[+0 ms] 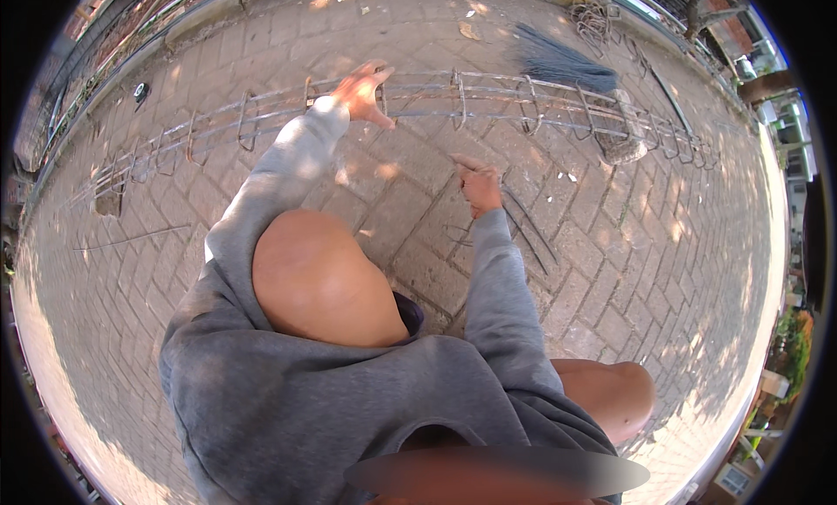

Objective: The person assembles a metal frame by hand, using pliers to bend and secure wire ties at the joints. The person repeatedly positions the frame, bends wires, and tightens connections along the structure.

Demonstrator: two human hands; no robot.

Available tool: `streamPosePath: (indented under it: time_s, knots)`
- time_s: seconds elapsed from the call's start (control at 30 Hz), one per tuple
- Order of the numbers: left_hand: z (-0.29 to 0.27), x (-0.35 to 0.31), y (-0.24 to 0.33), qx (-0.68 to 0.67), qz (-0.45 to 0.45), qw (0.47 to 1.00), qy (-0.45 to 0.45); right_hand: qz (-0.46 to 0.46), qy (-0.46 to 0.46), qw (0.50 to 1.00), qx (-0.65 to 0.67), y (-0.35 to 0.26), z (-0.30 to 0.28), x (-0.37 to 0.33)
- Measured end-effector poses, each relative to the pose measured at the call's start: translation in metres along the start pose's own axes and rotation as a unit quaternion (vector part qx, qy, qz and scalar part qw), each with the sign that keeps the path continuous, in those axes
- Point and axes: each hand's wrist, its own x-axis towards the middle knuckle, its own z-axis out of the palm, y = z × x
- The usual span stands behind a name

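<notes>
A long rebar cage (488, 94) with square stirrups lies across the ground in front of me, left to right. My left hand (359, 91) is at the cage, thumb and fingers spread around a stirrup in a wide C without visibly closing on it. On the near side of the cage, my right hand (479, 187) is closed, with its index finger stretched toward the upper left. What its curled fingers hold, if anything, is hidden. Two thin dark rods (530, 230) extend beside that wrist; I cannot tell whether the hand holds them.
A bundle of dark tie wires (562, 61) lies beyond the cage, near a coil of bent rods (593, 24). A stone block (624, 130) is under the cage's right part, another block (108, 203) under its left end. A small round object (141, 92) sits far left on the brick paving (602, 270).
</notes>
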Motion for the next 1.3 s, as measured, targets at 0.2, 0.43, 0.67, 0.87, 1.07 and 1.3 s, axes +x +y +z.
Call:
streamPosePath:
  time_s: [0.2,0.43,0.67,0.87,1.07,1.3]
  knots:
    - [-0.003,0.006,0.036,0.056,0.031,0.998,0.008,0.034,0.028,0.999,0.004,0.013,0.003,0.005]
    - [0.028,0.063,0.118,0.03,0.071,0.997,-0.018,0.084,0.036,0.996,0.016,0.024,0.009,0.003]
    - [0.046,0.084,0.11,-0.038,0.071,0.997,-0.005,0.069,0.021,0.996,0.057,0.033,0.002,-0.001]
    - [0.051,0.088,0.111,-0.029,0.075,0.997,-0.005,0.066,0.016,0.997,0.041,0.032,0.004,0.003]
    - [0.056,0.091,0.108,-0.018,0.079,0.997,0.008,0.041,-0.006,0.997,0.058,0.034,0.004,0.006]
    - [0.048,0.088,0.123,0.035,0.064,0.997,-0.012,0.062,0.03,0.995,0.071,0.045,0.006,0.01]
